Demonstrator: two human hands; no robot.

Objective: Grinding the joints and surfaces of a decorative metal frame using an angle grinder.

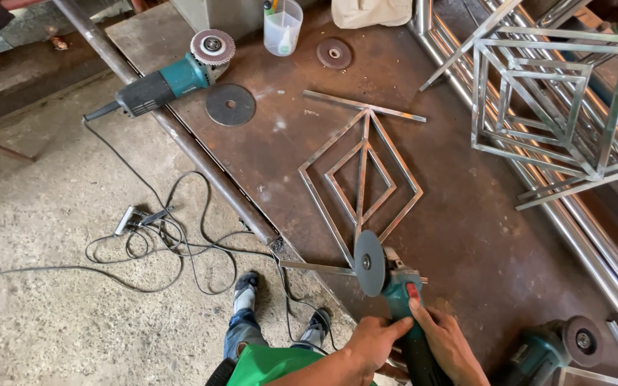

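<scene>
While both hands clamped the teal angle grinder [395, 286], its cutting disc [370, 263] stood at the lower tip of the diamond-shaped steel frame [361, 179] on the rusty desk [466, 236].
Left hand [377, 339] and right hand [446, 342] each kept a closed grip on the body; the unclamped frame could kick or skid, and the trailing cable [173, 246] might snag a foot. A clear plastic cup [282, 28] stood at the desk's far edge, with no label legible.

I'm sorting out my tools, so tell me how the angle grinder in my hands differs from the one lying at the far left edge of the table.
The held grinder carries a flat dark cutting disc; the far grinder carries a ridged flap disc. The held grinder's disc stands on edge at the bottom tip of the diamond frame, gripped by the left hand and right hand; the far grinder lies untouched. Both have teal bodies.
</scene>
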